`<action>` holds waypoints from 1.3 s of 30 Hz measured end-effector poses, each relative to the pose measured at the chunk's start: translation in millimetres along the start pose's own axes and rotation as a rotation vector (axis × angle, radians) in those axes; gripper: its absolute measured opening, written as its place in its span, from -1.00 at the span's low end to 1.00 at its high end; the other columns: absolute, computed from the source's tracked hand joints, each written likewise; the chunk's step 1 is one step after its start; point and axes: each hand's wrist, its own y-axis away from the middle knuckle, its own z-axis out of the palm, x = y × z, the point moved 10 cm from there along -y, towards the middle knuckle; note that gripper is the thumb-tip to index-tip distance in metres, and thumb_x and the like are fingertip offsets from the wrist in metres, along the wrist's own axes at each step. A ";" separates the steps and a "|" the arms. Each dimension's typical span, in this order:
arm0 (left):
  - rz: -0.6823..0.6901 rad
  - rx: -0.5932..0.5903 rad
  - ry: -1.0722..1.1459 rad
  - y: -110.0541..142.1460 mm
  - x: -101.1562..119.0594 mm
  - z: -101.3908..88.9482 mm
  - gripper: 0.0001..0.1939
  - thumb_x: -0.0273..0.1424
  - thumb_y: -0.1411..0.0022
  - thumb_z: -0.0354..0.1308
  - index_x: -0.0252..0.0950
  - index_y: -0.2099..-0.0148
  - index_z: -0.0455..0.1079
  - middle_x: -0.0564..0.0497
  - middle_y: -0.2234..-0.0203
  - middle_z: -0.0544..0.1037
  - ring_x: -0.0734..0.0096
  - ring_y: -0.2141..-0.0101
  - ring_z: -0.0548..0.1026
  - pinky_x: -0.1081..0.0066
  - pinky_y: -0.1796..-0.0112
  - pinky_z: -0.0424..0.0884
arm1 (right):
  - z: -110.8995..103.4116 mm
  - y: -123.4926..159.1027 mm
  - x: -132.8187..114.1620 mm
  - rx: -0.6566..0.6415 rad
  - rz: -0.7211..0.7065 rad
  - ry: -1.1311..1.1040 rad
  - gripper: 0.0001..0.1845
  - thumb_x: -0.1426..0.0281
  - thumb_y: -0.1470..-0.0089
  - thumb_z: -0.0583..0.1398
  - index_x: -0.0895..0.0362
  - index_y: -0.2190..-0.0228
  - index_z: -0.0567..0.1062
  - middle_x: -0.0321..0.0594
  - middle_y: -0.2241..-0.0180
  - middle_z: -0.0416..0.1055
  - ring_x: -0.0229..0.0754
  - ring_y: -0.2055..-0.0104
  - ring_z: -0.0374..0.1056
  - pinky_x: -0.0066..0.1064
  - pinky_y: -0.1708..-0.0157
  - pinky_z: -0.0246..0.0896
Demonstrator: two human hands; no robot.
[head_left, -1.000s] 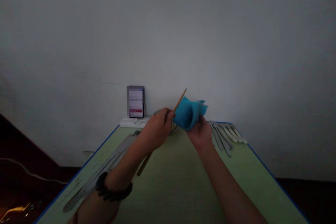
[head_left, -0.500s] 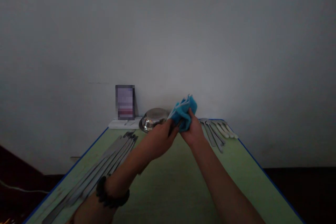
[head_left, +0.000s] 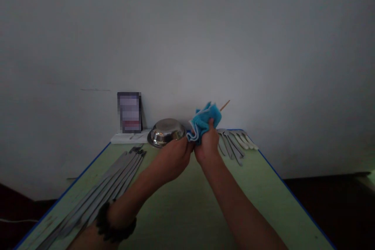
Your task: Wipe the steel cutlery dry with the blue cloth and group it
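Observation:
Above the middle of a green table (head_left: 187, 211), my right hand (head_left: 207, 145) is closed round a bunched blue cloth (head_left: 203, 122). A thin wooden stick (head_left: 225, 105) pokes out of the cloth at its upper right; the rest of it is wrapped and hidden. My left hand (head_left: 172, 158), with a dark bead bracelet (head_left: 115, 227) on its wrist, is closed right beside the cloth's lower end, seemingly gripping the stick's near end, which I cannot see.
A steel bowl (head_left: 166, 132) lies upside down at the table's far edge, beside a small upright card (head_left: 129, 112) on a white base. Several long metal utensils (head_left: 108, 185) lie along the left. Several spoons (head_left: 234, 140) lie at the far right. A plain wall stands behind.
The cloth slid along the stick: the stick's tip showed left of the cloth, vanished inside, and now pokes out at the upper right. Both hands drew together, and the view swung right.

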 end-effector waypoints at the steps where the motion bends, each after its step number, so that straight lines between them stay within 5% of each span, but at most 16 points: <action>1: 0.002 -0.003 -0.009 1.1 0.1 0.8 -0.72 -0.40 -0.30 -0.29 -0.33 0.27 0.23 -0.08 0.41 0.46 0.30 0.43 0.42 0.34 0.40 0.22 | 1.7 1.5 5.3 -0.010 0.023 0.009 -0.71 0.29 -0.11 0.00 0.16 0.51 0.39 -0.41 0.67 0.37 -0.38 0.69 0.25 -0.51 0.61 0.24; 7: 0.015 -0.087 0.053 14.2 3.3 -13.3 -0.69 -0.31 -0.31 -0.28 -0.29 0.26 0.25 0.01 0.47 0.42 0.35 0.46 0.40 0.38 0.43 0.23 | -5.9 -17.6 -24.8 -0.032 -0.018 0.055 -0.88 0.49 0.01 0.12 0.21 0.40 0.46 -0.33 0.49 0.50 -0.34 0.46 0.39 -0.46 0.36 0.33; 10: 0.013 -0.083 0.143 12.9 -0.3 -23.6 -0.69 -0.31 -0.31 -0.28 -0.27 0.26 0.26 0.05 0.50 0.38 0.40 0.47 0.37 0.41 0.42 0.23 | 3.0 -18.2 -36.0 -0.108 0.017 0.009 -0.83 0.42 -0.04 0.10 0.21 0.33 0.46 -0.26 0.41 0.52 -0.29 0.38 0.41 -0.41 0.27 0.33; 14: -0.047 -0.024 0.129 5.9 -13.4 -24.4 -0.68 -0.30 -0.30 -0.27 -0.29 0.30 0.26 0.05 0.52 0.37 0.40 0.49 0.35 0.41 0.44 0.21 | 31.4 1.7 -15.3 -0.298 0.186 -0.035 -0.62 0.24 -0.15 -0.06 0.19 0.28 0.45 -0.20 0.37 0.51 -0.23 0.34 0.42 -0.31 0.21 0.32; 17: -0.027 -0.011 0.090 4.9 -12.6 -18.1 -0.65 -0.31 -0.30 -0.28 -0.28 0.37 0.27 0.04 0.52 0.39 0.39 0.48 0.36 0.38 0.41 0.21 | 36.8 9.7 -0.4 -0.341 0.176 0.040 -0.78 0.40 -0.10 0.03 0.20 0.29 0.43 -0.23 0.42 0.51 -0.24 0.39 0.41 -0.30 0.19 0.30; 26: -0.002 -0.139 0.116 12.5 -4.8 -19.1 -0.70 -0.31 -0.28 -0.26 -0.27 0.36 0.24 0.07 0.54 0.37 0.43 0.52 0.34 0.42 0.47 0.20 | 8.9 -10.3 -9.8 -0.165 0.021 -0.058 -0.82 0.39 -0.08 0.04 0.17 0.36 0.42 -0.31 0.45 0.49 -0.34 0.40 0.39 -0.42 0.25 0.29; 33: -0.044 -0.059 -0.045 9.5 -12.0 -18.0 -0.69 -0.31 -0.29 -0.26 -0.28 0.30 0.27 0.00 0.50 0.42 0.35 0.49 0.38 0.38 0.45 0.23 | 0.6 -3.3 -1.9 -0.044 0.019 -0.074 -0.77 0.38 -0.10 -0.01 0.13 0.52 0.35 -0.46 0.68 0.32 -0.39 0.63 0.27 -0.50 0.50 0.26; 39: 0.023 -0.015 -0.025 7.6 -2.4 -20.7 -0.68 -0.34 -0.29 -0.26 -0.31 0.34 0.27 -0.06 0.42 0.46 0.32 0.42 0.42 0.37 0.39 0.27 | 11.4 19.1 5.3 -0.067 0.061 -0.012 -0.78 0.32 -0.10 -0.01 0.12 0.43 0.38 -0.41 0.61 0.41 -0.36 0.60 0.33 -0.48 0.50 0.29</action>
